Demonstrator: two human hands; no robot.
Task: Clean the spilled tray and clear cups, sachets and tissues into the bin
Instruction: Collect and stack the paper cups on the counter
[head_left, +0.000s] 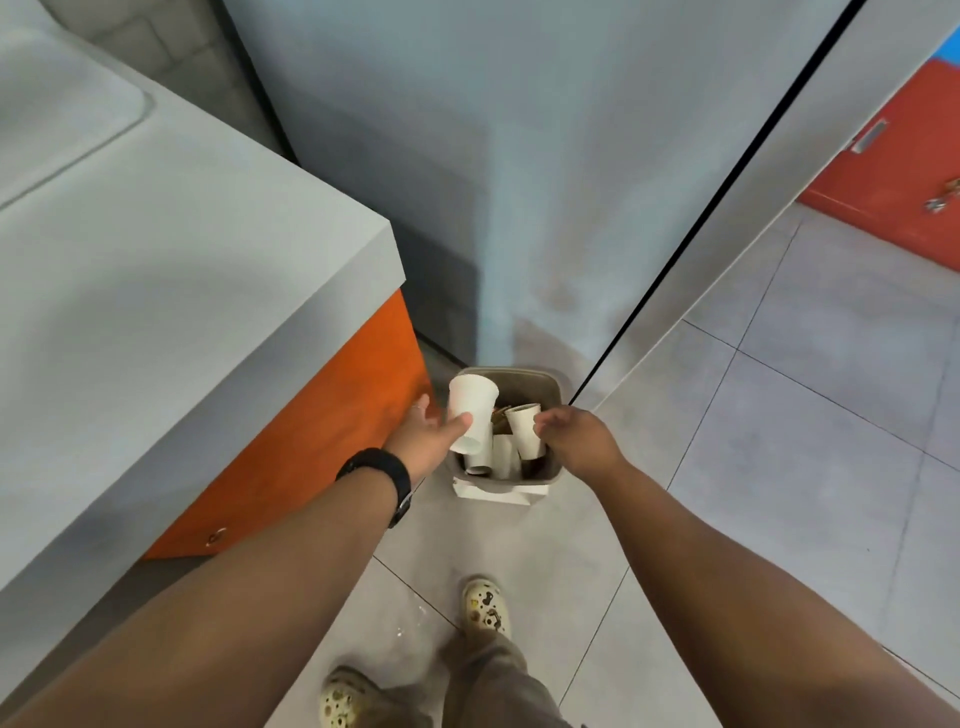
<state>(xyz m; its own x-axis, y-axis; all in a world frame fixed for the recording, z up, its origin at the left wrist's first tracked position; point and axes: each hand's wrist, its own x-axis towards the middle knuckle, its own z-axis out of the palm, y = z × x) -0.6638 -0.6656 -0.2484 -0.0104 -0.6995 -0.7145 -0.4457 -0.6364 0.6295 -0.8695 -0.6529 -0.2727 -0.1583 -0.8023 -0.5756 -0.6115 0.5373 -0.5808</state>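
1. Both arms are stretched fwd over the bin (551, 383), a small grey floor bin set in the corner between the orange cabinet side (332, 415) and the wall.
2. A white paper cup (471, 410) is held by the left hand (423, 434): thumb across the cup's lower part, fingers hidden behind it. The cup is tilted, mouth up and away, base toward the near rim.
3. A smaller paper cup (525, 428) is pinched by the right hand (576, 439), fingers curled narrow round its side. Whether the grip is full or only fingertips cannot be told.
4. Key relation: both cups appear to lie directly above the bin opening, left cup over the left rim area, right cup nearer the centre-right. Long axes run roughly vertical, so a straight release should prob. drop them inside.
5. The bin is already crowded w/ other white cups (501, 457) standing on end; the left cup sits close to the rim, so a bounce-out is the likely risk.
6. Neither hand is clearly nearer; both are approx. level w/ the bin. The tray is not in view.
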